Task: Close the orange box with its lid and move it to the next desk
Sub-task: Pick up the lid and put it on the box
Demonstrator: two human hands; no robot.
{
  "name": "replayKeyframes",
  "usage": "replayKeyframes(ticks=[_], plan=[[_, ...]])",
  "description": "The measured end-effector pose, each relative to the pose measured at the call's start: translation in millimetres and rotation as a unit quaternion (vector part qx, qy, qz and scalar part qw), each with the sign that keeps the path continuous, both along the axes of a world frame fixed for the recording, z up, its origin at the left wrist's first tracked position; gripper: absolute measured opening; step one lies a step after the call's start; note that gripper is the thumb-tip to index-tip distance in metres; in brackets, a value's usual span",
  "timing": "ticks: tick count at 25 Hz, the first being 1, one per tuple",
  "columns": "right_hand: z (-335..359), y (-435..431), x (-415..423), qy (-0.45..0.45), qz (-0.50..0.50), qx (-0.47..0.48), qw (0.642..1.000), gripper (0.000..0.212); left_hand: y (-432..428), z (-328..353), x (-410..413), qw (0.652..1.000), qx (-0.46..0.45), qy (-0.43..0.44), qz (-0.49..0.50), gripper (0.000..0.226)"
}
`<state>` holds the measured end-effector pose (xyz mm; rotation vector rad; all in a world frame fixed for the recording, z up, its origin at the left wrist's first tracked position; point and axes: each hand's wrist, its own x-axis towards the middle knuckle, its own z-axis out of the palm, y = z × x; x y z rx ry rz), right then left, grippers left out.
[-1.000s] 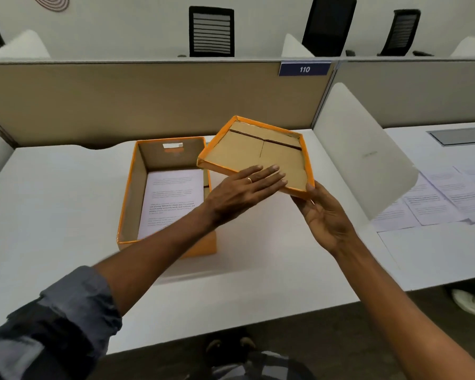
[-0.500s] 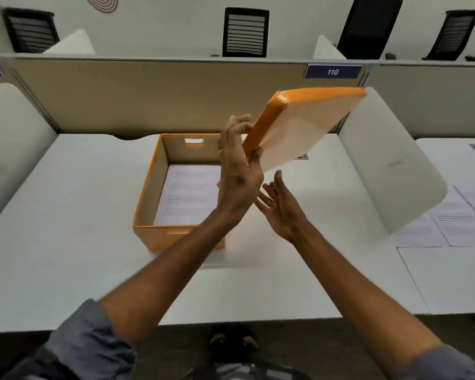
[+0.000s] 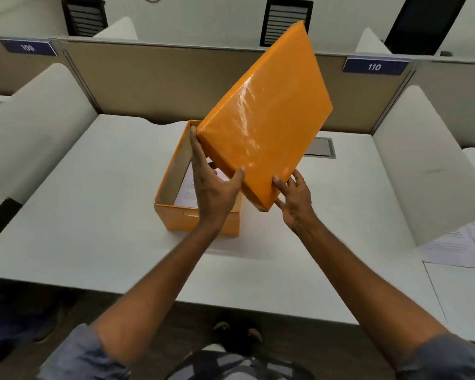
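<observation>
Bright even overhead light, glare streaks on the lid [image 3: 266, 116], wide-angle edge bending.

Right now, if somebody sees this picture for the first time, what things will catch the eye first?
The big glossy orange lid stands out first: it is tilted steeply in mid-air above the desk, held by the left hand and the right hand at its near corners. Just below it sits the open orange box, with printed paper inside.

Count of things on and around the bench [image 3: 99, 204]

One orange box [image 3: 200, 219], one lid [image 3: 266, 119], two hands — left [image 3: 213, 187], right [image 3: 295, 198] — two number plates, upper left [image 3: 28, 47] and upper right [image 3: 374, 67].
</observation>
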<state>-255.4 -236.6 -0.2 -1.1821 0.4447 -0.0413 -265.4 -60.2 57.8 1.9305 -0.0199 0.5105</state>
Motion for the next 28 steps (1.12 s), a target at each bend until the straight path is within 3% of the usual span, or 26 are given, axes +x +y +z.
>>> replayKeyframes(ticks=[6,9,14,19,24,28], plan=[[-8.4,8.3,4.9,0.003,0.032,-0.105,0.994,0.082,63.9,-32.6,0.2,0.994,0.050,0.015,0.097,0.057],[-10.8,28.1,10.3,-0.006,0.064,-0.150,0.987,0.080,97.8,-51.6,-0.2,0.991,0.044,0.029,0.120,0.044],[-19.7,68.0,26.3,-0.012,0.100,-0.266,0.959,0.070,148.5,-92.3,5.3,0.981,0.087,0.136,0.107,0.057],[-34.6,107.6,40.9,0.005,0.107,-0.347,0.932,0.053,194.3,-115.6,20.9,0.975,0.105,0.184,0.061,0.047],[-42.2,125.4,42.7,0.034,0.086,-0.365,0.926,0.062,231.6,-120.1,47.0,0.980,0.089,0.175,-0.003,0.042],[-43.6,135.2,46.5,0.058,0.070,-0.377,0.922,0.070,250.0,-114.8,69.4,0.972,0.102,0.208,-0.041,0.062]])
